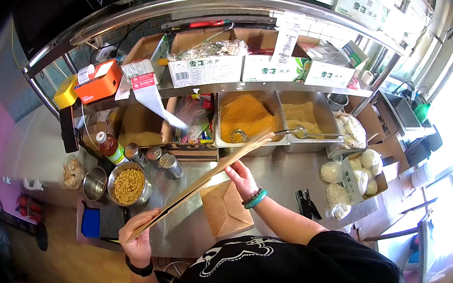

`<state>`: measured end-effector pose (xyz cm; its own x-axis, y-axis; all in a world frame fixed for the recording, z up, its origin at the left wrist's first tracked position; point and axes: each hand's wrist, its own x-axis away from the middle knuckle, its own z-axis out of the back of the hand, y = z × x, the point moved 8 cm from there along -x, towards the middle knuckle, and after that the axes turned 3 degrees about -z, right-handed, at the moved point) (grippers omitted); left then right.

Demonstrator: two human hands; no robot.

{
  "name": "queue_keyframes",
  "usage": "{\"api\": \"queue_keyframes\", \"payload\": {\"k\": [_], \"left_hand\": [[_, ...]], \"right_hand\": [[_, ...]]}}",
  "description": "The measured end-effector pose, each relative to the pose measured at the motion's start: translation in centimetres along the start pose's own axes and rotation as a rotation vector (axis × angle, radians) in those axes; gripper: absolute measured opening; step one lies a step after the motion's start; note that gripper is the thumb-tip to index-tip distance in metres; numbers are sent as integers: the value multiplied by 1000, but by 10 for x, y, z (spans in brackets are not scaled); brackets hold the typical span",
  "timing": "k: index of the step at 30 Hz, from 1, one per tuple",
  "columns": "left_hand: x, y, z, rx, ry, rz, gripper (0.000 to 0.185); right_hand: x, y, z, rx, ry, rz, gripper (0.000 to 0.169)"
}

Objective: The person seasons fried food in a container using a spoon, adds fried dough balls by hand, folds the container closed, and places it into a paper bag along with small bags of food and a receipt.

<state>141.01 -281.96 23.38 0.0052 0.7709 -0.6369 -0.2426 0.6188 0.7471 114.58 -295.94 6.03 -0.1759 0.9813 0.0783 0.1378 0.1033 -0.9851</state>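
A flattened brown kraft paper bag (197, 182) is stretched slantwise above the counter, seen nearly edge-on, its rims slightly apart. My left hand (137, 237) pinches its lower left end. Farther along, my right hand (240, 177) grips the bag from beneath near its middle, the thumb along its side. Under the right hand, a second kraft paper bag (226, 210) lies on the steel counter (170, 236) with its folded base facing up. To the right of my right forearm sits a black stapler (307, 204).
Metal pans of orange powder (244, 116) and paler powder (301, 118) stand behind. At left are a bowl of peanuts (129, 186), metal shakers (170, 166) and a bottle (110, 147). A carton of bagged white balls (366, 173) is right; a steel shelf (203, 88) crosses above.
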Motion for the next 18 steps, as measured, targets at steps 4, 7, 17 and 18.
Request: {"api": "queue_keyframes", "payload": {"k": [4,7,17,18], "left_hand": [[34,-36,1,52,-33,327,22],[46,-26,-7,-154,105,216,21],[18,2,-41,-160,111,122,14],[9,8,-47,-211,44,39,13]], "right_hand": [[31,-20,2,-19,51,201,56],[66,-34,4,-50,75,451,68],[98,-30,5,-125,-357,-31,40],[90,-28,10,441,-428,196,42]]}}
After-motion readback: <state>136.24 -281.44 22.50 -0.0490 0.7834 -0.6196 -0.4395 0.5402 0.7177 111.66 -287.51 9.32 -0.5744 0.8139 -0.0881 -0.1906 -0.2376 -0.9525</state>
